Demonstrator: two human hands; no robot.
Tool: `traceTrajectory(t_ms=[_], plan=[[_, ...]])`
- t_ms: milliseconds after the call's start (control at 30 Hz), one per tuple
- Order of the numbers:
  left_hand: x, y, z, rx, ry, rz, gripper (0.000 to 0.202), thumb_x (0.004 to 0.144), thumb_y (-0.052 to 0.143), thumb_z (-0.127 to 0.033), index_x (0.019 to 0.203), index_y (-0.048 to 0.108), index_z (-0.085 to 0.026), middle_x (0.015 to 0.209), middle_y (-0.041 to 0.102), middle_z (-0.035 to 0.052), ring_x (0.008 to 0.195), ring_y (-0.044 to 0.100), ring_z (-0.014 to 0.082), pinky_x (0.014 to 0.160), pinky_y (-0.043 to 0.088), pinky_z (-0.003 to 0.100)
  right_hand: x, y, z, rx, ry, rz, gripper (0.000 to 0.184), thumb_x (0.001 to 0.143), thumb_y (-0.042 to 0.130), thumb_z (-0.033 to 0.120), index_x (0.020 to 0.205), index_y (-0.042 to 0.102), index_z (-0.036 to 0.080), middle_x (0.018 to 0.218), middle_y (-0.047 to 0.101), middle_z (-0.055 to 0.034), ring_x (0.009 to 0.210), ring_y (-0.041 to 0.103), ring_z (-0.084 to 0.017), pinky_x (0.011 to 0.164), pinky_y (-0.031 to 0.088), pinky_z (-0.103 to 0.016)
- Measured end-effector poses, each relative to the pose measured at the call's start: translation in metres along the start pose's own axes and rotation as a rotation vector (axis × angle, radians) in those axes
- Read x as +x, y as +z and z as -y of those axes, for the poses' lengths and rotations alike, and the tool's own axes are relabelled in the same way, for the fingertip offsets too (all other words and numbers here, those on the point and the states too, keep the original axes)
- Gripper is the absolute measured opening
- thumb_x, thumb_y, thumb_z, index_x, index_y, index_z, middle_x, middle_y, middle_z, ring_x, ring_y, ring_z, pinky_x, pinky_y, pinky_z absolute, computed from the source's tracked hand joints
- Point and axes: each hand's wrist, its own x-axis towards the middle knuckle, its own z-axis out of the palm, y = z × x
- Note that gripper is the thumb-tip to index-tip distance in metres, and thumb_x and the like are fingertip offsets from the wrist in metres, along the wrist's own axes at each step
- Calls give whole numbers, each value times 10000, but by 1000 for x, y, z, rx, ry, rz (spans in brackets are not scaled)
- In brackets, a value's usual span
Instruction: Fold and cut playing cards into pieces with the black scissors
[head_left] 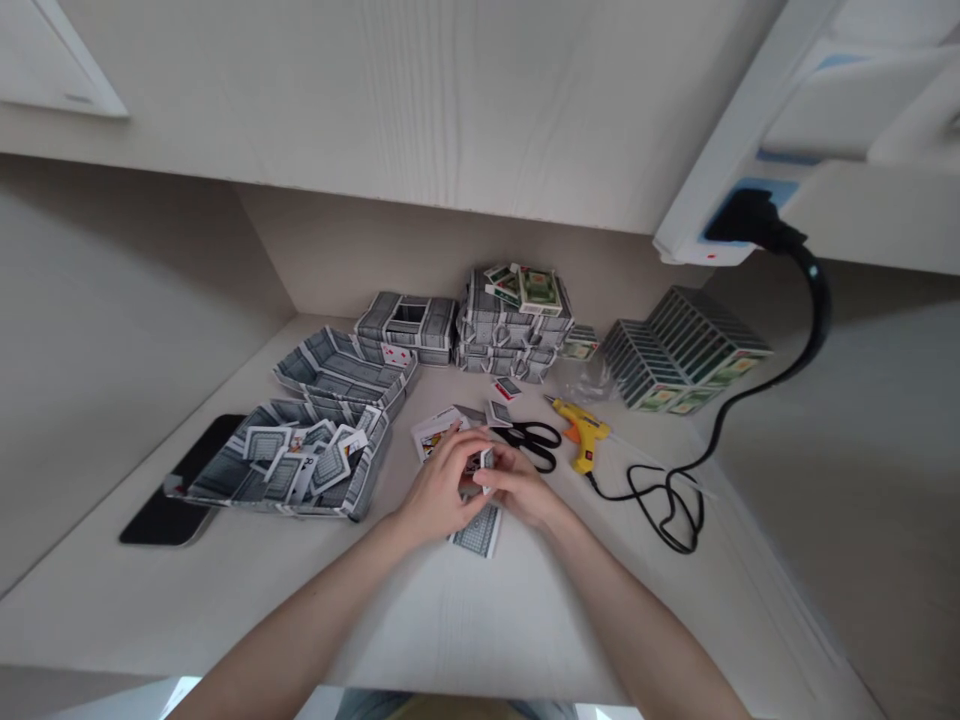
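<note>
L hand (439, 492), R hand (527, 490) hold card (487, 466) upright.

The left grip (439, 495) and right grip (525, 490) meet on a small card (486, 466) above the surface (465, 620). A flat card (480, 535) lies beneath them. Scissors (534, 440) lie just behind the right grip, with a glue gun (583, 438) to their right. A card tray (366, 478) sits left of the left grip, and a phone (161, 515) lies farther left.

Left hand (439, 492): bare, with slim fingers (459, 450).
Right hand (525, 490): bare too, as I see it.
Forearms (315, 620): uncovered right down to the frame's edge.
Clothing (367, 703): blue-grey cloth strip below; garment unclear to me.
</note>
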Motion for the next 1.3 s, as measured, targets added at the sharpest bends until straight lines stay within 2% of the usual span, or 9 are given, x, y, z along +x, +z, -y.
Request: traceTrajectory(t_ms=[167,433,667,800,933,1067,1300], plan=[[2,-3,0,21,-33,12,498,677,605,-192,1133,403,-199,1194,476,104,1165,409,233,1016,275,488,0,1,1,-11,24,-43,298,570,749,201,838,626,156,744,642,-3,690,607,-145,693,475,-289],[0,1,6,32,-138,57,612,661,657,-253,1207,383,-203,1176,523,82,1093,482,212,918,407,385,2,-5,-2,-2,90,-87,210,573,754,209,726,642,118,643,660,-23,569,605,-117,563,487,-222],[2,-3,3,53,-35,79,542,694,641,-342,1185,443,-223,1154,566,52,1079,506,173,941,396,346,1,-12,2,1,164,-59,217,588,752,229,716,646,90,639,669,-48,569,620,-134,547,481,-232],[3,-5,3,95,10,60,477,700,626,-382,1135,503,-228,1093,607,53,1033,540,190,920,408,363,1,-13,4,-7,193,21,243,613,740,250,768,648,87,690,674,-62,634,632,-145,612,487,-251],[2,-9,9,103,-11,37,468,678,640,-410,1097,537,-228,1047,629,61,995,563,206,893,427,376,0,-11,6,30,177,87,261,664,704,267,859,647,102,769,674,-72,725,632,-154,704,483,-280],[4,-15,11,54,-50,21,517,644,668,-413,1111,529,-239,1062,625,60,1000,566,206,892,434,376,-1,-12,8,59,152,28,227,684,687,257,866,646,127,764,668,-49,704,617,-136,665,485,-259],[6,-18,11,-78,-90,107,571,656,672,-364,1173,467,-235,1175,564,73,1080,523,203,930,411,379,1,-18,6,5,142,-68,210,629,726,211,794,666,94,725,680,-57,621,611,-118,587,482,-222]])
